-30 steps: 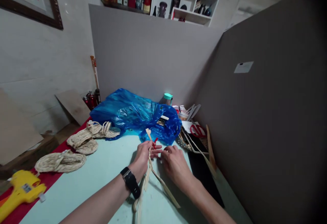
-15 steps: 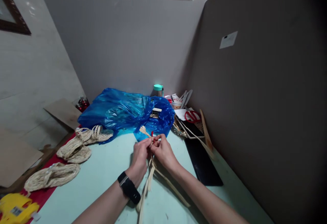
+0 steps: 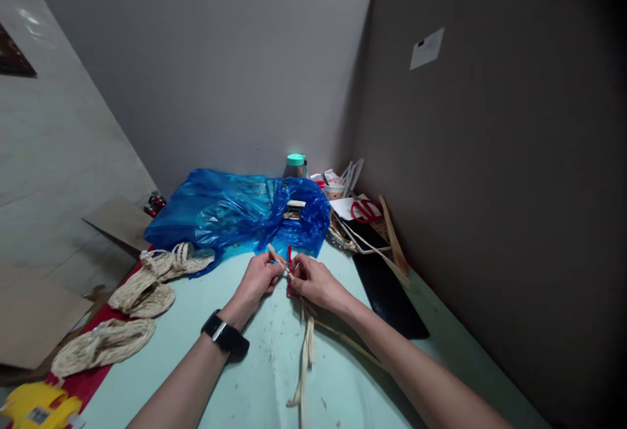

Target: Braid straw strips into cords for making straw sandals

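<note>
Both hands meet over the pale green table (image 3: 245, 377), just in front of a blue plastic bag (image 3: 230, 210). My left hand (image 3: 258, 280), with a black watch on its wrist, pinches the top of a bundle of pale straw strips (image 3: 306, 350). Facing it, my right hand (image 3: 313, 282) is closed on the same strips, beside a small red clip (image 3: 289, 266) that sits between the two hands. The strips trail down the table towards me.
Coils of straw rope (image 3: 147, 282) lie at the left on a red cloth. A yellow glue gun (image 3: 34, 406) sits at the lower left corner. Red scissors (image 3: 366, 209), a teal-lidded bottle (image 3: 296, 164), loose strips and a black mat (image 3: 386, 292) fill the right. Grey partitions wall the back and right.
My right hand came in from the right and closed on the strips beside my left hand. The bundle's top dropped lower towards the table. The camera tilted down.
</note>
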Demonstrator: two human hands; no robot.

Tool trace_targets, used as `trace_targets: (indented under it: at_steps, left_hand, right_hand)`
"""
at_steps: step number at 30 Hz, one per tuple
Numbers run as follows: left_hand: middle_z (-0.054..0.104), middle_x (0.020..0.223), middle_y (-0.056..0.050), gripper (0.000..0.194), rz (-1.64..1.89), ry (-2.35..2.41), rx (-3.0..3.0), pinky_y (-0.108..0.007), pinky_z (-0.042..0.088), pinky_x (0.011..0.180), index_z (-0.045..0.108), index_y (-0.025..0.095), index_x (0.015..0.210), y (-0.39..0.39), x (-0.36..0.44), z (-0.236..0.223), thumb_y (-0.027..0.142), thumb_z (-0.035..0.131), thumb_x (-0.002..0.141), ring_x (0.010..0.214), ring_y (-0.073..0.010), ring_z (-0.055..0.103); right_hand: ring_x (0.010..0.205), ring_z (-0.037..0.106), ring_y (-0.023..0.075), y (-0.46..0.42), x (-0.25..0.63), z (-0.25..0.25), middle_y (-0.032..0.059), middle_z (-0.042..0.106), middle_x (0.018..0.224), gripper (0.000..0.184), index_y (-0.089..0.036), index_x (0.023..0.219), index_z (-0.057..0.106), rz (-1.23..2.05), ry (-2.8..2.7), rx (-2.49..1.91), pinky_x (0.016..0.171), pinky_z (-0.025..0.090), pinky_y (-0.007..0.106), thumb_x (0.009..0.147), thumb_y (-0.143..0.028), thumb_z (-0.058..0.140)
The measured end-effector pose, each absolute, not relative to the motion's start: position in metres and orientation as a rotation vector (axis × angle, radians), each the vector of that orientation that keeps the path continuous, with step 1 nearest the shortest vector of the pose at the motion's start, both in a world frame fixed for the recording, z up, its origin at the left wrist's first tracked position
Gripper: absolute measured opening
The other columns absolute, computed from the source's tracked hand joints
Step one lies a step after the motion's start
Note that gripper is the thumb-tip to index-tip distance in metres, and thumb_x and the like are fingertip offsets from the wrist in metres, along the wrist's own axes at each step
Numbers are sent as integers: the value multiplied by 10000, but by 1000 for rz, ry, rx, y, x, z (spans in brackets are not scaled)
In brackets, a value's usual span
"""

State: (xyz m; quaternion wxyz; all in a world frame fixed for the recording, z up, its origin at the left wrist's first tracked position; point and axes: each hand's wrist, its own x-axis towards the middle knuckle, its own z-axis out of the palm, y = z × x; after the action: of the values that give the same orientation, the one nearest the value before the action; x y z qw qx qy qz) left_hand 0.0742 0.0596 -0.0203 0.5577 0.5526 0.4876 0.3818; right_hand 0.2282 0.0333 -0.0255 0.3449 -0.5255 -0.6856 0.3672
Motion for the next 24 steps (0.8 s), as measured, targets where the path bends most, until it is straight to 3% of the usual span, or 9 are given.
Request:
trace_targets:
  at_steps: [5, 10, 17, 24]
  left_hand:
    - [442, 459, 88, 217, 888, 1121, 1301, -171, 152, 363, 552, 177, 816, 55, 75, -18, 325, 646, 688, 357, -51, 306]
    - [547, 440, 39, 270, 811, 1059, 1260, -180, 107, 332, 518, 175, 906, 51, 81, -19, 378, 594, 746, 296, -43, 266]
    - [349, 391, 148, 337, 808, 1029, 1236, -163, 88, 333, 454, 212, 887, 50, 82, -19, 402, 675, 717, 306, -28, 181]
    - [464, 533, 101, 423, 711, 934, 1222, -169, 130, 369, 484, 200, 971, 54, 69, -10, 300, 742, 652, 372, -29, 273]
  right_hand:
    - [601, 483, 128, 34, 228, -29, -43, 537, 641, 142, -194, 749, 499, 1050, -1681, -1333, 544, 302, 233, 665, -95, 558]
    - [540, 479, 108, 31, 227, -20, -46, 516, 634, 142, -186, 852, 492, 1271, -1542, -1228, 512, 357, 217, 717, -146, 506]
    - [477, 451, 95, 31, 228, -19, -69, 482, 567, 183, -188, 843, 490, 1308, -1477, -1214, 464, 344, 199, 675, -117, 509]
    - [527, 492, 117, 32, 232, -22, -62, 532, 582, 227, -197, 885, 548, 1138, -1584, -1301, 502, 349, 205, 681, -100, 525]
